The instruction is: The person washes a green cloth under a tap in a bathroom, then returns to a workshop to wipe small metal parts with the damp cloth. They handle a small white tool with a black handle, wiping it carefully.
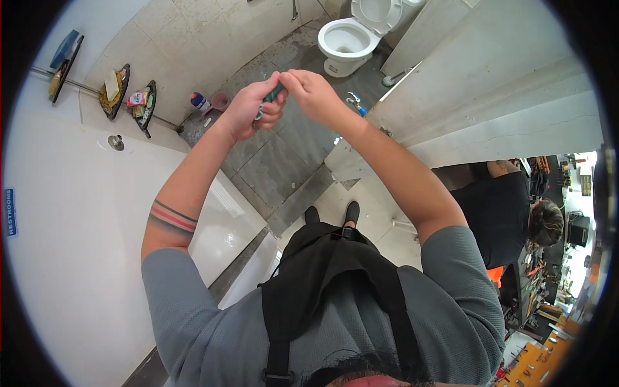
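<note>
Both my hands are raised in front of me at the doorway of a tiled room. In my left hand (253,109) the fingers wrap round a small dark-green object (273,93), with a pale teal loop or edge showing by the palm. What kind of thing it is, I cannot make out. Close against the left thumb, my right hand (313,93) is closed in a pinch at the object's upper end. Its fingertips hide whatever is between them.
A white toilet (348,42) stands at the far side on grey floor tiles. Wall racks (115,90) hold toiletries at the left. A white door (84,213) is on my left, a pale partition (490,77) on my right. Behind it, a co-worker in black (493,216) is beside cluttered tools.
</note>
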Demonstrator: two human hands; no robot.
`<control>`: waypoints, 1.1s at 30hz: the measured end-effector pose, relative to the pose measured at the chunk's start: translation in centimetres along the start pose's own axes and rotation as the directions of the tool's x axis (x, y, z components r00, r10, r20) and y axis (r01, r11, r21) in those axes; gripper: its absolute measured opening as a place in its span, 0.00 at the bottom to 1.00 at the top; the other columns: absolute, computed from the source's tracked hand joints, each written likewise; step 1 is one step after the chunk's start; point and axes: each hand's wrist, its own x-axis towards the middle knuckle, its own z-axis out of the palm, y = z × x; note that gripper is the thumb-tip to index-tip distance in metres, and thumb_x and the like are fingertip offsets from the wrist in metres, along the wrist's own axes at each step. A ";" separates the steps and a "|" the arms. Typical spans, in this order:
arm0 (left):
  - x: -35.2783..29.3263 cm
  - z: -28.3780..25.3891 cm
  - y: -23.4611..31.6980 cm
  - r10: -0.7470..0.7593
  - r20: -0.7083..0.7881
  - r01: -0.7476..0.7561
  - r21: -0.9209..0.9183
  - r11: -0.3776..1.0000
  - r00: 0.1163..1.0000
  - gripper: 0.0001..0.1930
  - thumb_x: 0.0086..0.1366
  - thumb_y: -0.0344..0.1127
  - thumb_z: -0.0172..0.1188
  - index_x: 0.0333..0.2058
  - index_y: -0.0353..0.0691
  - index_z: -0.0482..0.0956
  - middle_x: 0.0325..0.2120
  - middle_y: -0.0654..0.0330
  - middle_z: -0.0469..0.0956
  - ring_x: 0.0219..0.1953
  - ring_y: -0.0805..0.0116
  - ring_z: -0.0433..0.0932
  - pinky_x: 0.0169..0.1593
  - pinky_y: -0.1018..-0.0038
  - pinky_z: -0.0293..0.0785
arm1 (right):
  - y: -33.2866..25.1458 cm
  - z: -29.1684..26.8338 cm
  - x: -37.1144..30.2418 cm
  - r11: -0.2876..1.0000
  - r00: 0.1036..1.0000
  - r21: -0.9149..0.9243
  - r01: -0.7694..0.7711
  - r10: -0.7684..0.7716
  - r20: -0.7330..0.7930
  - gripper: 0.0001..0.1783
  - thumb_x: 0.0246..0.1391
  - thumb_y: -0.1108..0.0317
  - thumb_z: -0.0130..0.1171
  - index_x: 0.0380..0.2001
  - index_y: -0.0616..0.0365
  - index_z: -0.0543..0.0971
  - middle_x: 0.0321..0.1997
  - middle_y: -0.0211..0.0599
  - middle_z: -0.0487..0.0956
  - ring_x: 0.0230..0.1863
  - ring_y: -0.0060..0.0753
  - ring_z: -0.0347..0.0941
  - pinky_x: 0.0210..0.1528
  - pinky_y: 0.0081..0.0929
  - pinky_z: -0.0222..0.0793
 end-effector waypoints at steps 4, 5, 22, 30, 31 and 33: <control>1.6 -0.9 -2.0 0.585 -0.050 -0.369 0.731 0.574 0.809 0.27 0.84 0.57 0.44 0.33 0.41 0.72 0.16 0.68 0.71 0.17 0.70 0.69 0.21 0.68 0.62 | 0.6 0.9 0.7 0.949 0.964 0.168 -0.266 0.260 0.055 0.30 0.78 0.45 0.46 0.35 0.62 0.83 0.26 0.29 0.73 0.30 0.30 0.67 0.39 0.32 0.67; 1.5 -1.3 -2.1 0.663 -0.008 -0.336 0.857 0.390 0.748 0.25 0.83 0.56 0.46 0.34 0.40 0.73 0.18 0.65 0.74 0.19 0.66 0.73 0.23 0.66 0.66 | 0.0 0.8 0.8 0.937 0.948 0.151 -0.316 0.306 0.081 0.30 0.78 0.45 0.46 0.35 0.61 0.82 0.26 0.27 0.71 0.30 0.29 0.64 0.38 0.31 0.66; 2.9 -2.8 -1.8 0.848 -0.078 -0.259 0.934 0.246 0.525 0.15 0.76 0.47 0.61 0.36 0.42 0.79 0.18 0.64 0.72 0.19 0.70 0.73 0.23 0.71 0.65 | 2.8 -0.6 2.1 0.964 0.954 -0.001 -0.264 0.261 -0.146 0.19 0.75 0.50 0.55 0.40 0.56 0.80 0.31 0.29 0.76 0.31 0.33 0.72 0.40 0.33 0.70; 2.7 -0.5 -2.1 0.101 -0.263 -0.153 -0.186 0.971 0.960 0.19 0.82 0.51 0.53 0.32 0.47 0.74 0.17 0.76 0.58 0.14 0.84 0.51 0.19 0.79 0.44 | 1.9 -0.9 -0.5 0.678 0.828 -0.601 0.423 -0.559 -0.048 0.24 0.66 0.59 0.65 0.63 0.46 0.77 0.62 0.33 0.79 0.55 0.43 0.77 0.63 0.42 0.68; 2.5 -0.5 -2.4 0.052 -0.193 -0.097 -0.230 0.968 0.980 0.19 0.82 0.51 0.52 0.32 0.47 0.73 0.17 0.76 0.57 0.14 0.84 0.51 0.19 0.79 0.44 | 1.6 -1.1 -0.4 0.649 0.822 -0.613 0.451 -0.570 0.002 0.22 0.66 0.59 0.65 0.61 0.46 0.78 0.60 0.32 0.80 0.54 0.42 0.78 0.63 0.43 0.67; 2.0 -0.6 -2.2 -0.016 -0.139 -0.017 -0.235 0.972 0.990 0.20 0.83 0.52 0.50 0.31 0.49 0.71 0.16 0.76 0.57 0.14 0.84 0.51 0.19 0.79 0.44 | 1.0 -1.6 -0.2 0.589 0.804 -0.627 0.509 -0.585 0.103 0.18 0.65 0.59 0.65 0.56 0.47 0.80 0.57 0.31 0.81 0.53 0.41 0.78 0.64 0.43 0.67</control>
